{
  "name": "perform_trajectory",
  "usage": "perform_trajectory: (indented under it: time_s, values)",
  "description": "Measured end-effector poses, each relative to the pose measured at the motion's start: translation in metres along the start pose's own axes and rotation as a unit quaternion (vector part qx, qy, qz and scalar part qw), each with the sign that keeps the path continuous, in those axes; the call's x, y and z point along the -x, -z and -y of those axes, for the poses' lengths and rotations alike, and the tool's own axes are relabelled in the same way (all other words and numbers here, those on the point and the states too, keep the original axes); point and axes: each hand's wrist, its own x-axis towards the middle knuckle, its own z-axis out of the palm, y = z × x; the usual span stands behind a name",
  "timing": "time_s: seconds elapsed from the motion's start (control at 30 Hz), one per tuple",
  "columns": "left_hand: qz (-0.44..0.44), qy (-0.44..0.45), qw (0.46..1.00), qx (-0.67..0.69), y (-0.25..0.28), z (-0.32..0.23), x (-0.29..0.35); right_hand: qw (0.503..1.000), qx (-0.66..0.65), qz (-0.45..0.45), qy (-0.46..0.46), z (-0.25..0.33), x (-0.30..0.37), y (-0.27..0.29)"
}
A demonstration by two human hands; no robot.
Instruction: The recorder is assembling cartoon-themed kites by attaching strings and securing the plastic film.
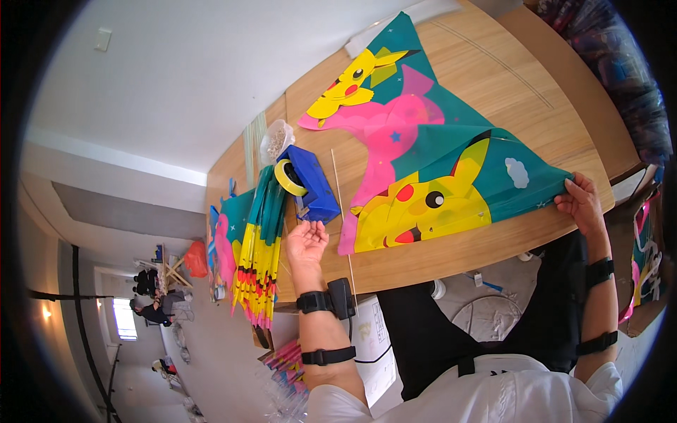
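Observation:
A printed kite sail (430, 162), teal and pink with yellow cartoon figures, lies spread and partly folded over on the wooden table. My right hand (581, 201) pinches its right corner near the table's front edge. At the front end of a blue tape dispenser (310, 182) is my left hand (308, 243), palm turned up and fingers curled close together. Whether a bit of tape is between those fingers cannot be made out. A yellow-rimmed tape roll (290, 178) sits at the dispenser's left side. One thin rod (338, 185) lies between the dispenser and the sail.
Folded kite sails (259, 247) hang over the table's left edge. Behind them stand a clear bowl of small pieces (277, 139) and a bundle of pale rods (254, 144). Cardboard boxes (585, 77) flank the right side. Far left, a person (151, 310) is at another table.

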Motion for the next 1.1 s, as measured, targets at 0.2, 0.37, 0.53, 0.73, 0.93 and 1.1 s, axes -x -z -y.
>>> perform_trajectory:
  time_s: [0.2, 0.37, 0.53, 0.73, 0.93, 1.1]
  values:
    - [0.035, 0.051, 0.998, 0.004, -0.004, -0.002, -0.009, 0.999, 0.033, -0.001, 0.028, -0.007, -0.003, 0.003]
    - [0.046, 0.119, 0.986, -0.11, -0.003, 0.038, -0.018, 0.997, 0.049, -0.032, 0.042, -0.005, -0.003, 0.005]
    - [0.252, -0.086, 0.92, -0.286, -0.09, 0.088, 0.051, 0.999, -0.017, -0.041, 0.019, 0.008, 0.004, -0.01]
    - [0.476, -0.12, 0.751, -0.442, -0.222, 0.164, 0.149, 0.998, -0.056, -0.01, -0.005, 0.003, 0.006, 0.012]
    - [0.571, -0.127, 0.621, -0.522, -0.287, 0.247, 0.182, 0.992, -0.12, 0.023, 0.012, 0.003, 0.009, 0.007]
    - [0.551, -0.131, 0.605, -0.56, -0.304, 0.278, 0.18, 0.984, -0.171, 0.042, 0.027, 0.001, 0.009, 0.007]
